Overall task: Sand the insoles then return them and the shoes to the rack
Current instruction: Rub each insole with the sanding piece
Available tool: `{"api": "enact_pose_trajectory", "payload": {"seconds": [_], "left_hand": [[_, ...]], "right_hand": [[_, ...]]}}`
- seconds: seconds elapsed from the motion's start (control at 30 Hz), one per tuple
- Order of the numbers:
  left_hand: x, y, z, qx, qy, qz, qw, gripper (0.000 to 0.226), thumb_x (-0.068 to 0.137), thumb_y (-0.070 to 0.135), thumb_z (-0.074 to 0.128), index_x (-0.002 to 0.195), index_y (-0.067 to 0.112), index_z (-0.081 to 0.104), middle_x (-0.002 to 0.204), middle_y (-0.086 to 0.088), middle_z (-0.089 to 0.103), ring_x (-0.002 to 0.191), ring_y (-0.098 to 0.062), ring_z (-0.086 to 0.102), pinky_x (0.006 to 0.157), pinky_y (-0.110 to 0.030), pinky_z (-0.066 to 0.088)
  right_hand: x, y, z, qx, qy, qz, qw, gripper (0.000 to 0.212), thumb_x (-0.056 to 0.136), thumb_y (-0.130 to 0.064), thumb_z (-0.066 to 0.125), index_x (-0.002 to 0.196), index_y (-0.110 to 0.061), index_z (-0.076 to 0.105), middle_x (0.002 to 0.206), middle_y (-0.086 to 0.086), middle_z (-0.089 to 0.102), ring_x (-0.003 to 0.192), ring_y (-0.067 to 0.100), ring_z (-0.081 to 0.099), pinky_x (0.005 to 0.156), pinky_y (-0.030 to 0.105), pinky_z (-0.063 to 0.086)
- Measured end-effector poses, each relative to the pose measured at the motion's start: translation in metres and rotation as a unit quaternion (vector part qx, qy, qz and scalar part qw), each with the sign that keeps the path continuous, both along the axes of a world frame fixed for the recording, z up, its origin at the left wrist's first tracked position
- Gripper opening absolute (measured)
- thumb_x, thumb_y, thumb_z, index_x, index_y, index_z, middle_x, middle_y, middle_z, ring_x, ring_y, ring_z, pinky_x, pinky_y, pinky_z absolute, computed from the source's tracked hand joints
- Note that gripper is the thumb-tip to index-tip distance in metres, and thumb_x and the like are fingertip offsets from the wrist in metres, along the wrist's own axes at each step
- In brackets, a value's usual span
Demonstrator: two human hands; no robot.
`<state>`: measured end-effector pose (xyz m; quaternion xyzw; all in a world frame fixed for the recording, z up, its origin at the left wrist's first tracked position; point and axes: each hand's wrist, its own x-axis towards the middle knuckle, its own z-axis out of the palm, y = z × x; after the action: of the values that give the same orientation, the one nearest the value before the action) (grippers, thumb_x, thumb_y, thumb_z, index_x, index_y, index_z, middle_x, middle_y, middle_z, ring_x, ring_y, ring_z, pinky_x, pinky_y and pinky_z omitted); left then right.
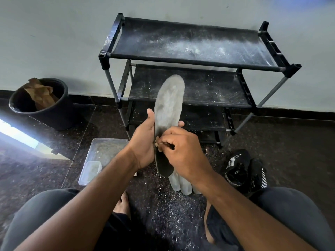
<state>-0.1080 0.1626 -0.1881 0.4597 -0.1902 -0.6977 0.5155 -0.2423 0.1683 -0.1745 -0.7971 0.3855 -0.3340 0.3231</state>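
At centre frame, the left hand (145,140) grips the insole (168,113) round its lower half, thumb on the near edge and fingertips showing past the far edge. Long axis runs 12 to 6 o'clock: toe up toward the rack (195,66), heel down. The right hand (183,151), at 3 o'clock from the insole, pinches a small scrap, apparently sandpaper (158,142), against the left edge near the heel; this hand is nearer the working spot, its knuckles arched. Much of the upper face looks pale and abraded, so sanding seems well along. More insoles (182,183) lie on the floor at 6 o'clock; shoes (244,169) sit at 4 o'clock.
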Motion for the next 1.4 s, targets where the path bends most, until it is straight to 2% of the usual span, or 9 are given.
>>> {"api": "enact_pose_trajectory", "payload": {"seconds": [0.27,0.4,0.53,0.63,0.73,0.93,1.1,1.27,1.4], "left_hand": [[-0.004,0.002,0.001,0.007,0.016,-0.004,1.000,0.078,0.105,0.066,0.024,0.138,0.005,0.062,0.141,-0.020,0.064,0.132,-0.028,0.062,0.105,-0.036,0.054],[-0.009,0.006,0.000,0.017,0.007,-0.002,1.000,0.074,0.106,0.064,0.026,0.135,0.008,0.065,0.132,-0.016,0.069,0.121,-0.024,0.069,0.097,-0.034,0.059],[-0.018,0.010,0.000,0.022,0.017,-0.028,0.999,0.073,0.105,0.066,0.027,0.124,0.015,0.076,0.133,-0.017,0.069,0.120,-0.027,0.069,0.104,-0.042,0.055],[-0.010,0.007,0.003,0.022,0.007,-0.033,0.999,0.086,0.101,0.074,0.022,0.113,0.014,0.081,0.125,-0.016,0.073,0.111,-0.025,0.071,0.097,-0.037,0.060],[0.002,0.004,0.003,0.015,-0.002,-0.030,0.999,0.105,0.091,0.087,0.019,0.123,0.004,0.075,0.132,-0.020,0.068,0.119,-0.034,0.065,0.112,-0.045,0.048],[0.007,-0.001,0.003,0.012,0.028,0.000,1.000,0.098,0.093,0.084,0.021,0.135,0.008,0.067,0.123,-0.018,0.069,0.097,-0.027,0.071,0.089,-0.039,0.062],[-0.005,0.003,0.002,0.032,0.029,-0.022,0.999,0.095,0.097,0.079,0.022,0.134,0.005,0.067,0.121,-0.014,0.072,0.101,-0.023,0.075,0.077,-0.031,0.063],[-0.014,0.006,0.003,0.023,0.057,0.036,0.997,0.081,0.102,0.069,0.028,0.139,0.006,0.062,0.135,-0.021,0.067,0.127,-0.032,0.065,0.101,-0.042,0.058],[-0.011,0.005,0.005,0.026,0.005,0.055,0.998,0.079,0.104,0.067,0.027,0.136,0.003,0.061,0.128,-0.021,0.071,0.119,-0.031,0.070,0.100,-0.041,0.056]], "right_hand": [[0.000,0.001,0.000,-0.041,-0.011,-0.033,0.999,0.007,0.085,0.000,0.072,0.088,-0.004,0.077,0.086,0.001,0.066,0.086,0.015,0.063,0.081,0.028,0.053],[-0.001,-0.005,-0.002,-0.043,-0.003,-0.048,0.998,0.005,0.085,-0.001,0.073,0.087,-0.005,0.077,0.084,0.001,0.064,0.082,0.014,0.062,0.076,0.030,0.054],[-0.006,-0.014,0.004,-0.040,-0.025,-0.094,0.994,0.009,0.085,-0.002,0.076,0.092,-0.007,0.078,0.087,0.000,0.067,0.082,0.010,0.065,0.074,0.027,0.057],[-0.005,-0.007,0.006,-0.016,-0.020,-0.039,0.999,0.008,0.083,0.000,0.076,0.088,-0.006,0.078,0.087,0.000,0.068,0.080,0.007,0.064,0.074,0.023,0.055],[-0.001,0.004,0.004,0.012,0.006,0.052,0.999,0.006,0.084,0.002,0.074,0.084,-0.004,0.078,0.087,0.000,0.067,0.079,0.005,0.062,0.076,0.013,0.051],[-0.002,0.003,0.005,0.023,0.005,0.067,0.997,0.007,0.083,-0.001,0.075,0.085,-0.007,0.080,0.087,-0.004,0.068,0.085,0.010,0.063,0.081,0.026,0.053],[-0.005,-0.003,0.003,-0.029,0.044,0.030,0.998,0.012,0.088,-0.002,0.071,0.076,-0.003,0.075,0.082,0.001,0.062,0.081,0.008,0.054,0.078,0.024,0.049],[-0.012,-0.018,0.004,-0.117,0.086,-0.057,0.988,0.007,0.088,-0.002,0.070,0.084,-0.003,0.075,0.084,0.000,0.060,0.085,0.014,0.052,0.078,0.019,0.044],[-0.004,-0.001,0.001,-0.119,0.115,-0.001,0.986,0.008,0.091,-0.002,0.068,0.089,-0.002,0.076,0.089,0.002,0.061,0.091,0.017,0.053,0.085,0.023,0.048]]}}
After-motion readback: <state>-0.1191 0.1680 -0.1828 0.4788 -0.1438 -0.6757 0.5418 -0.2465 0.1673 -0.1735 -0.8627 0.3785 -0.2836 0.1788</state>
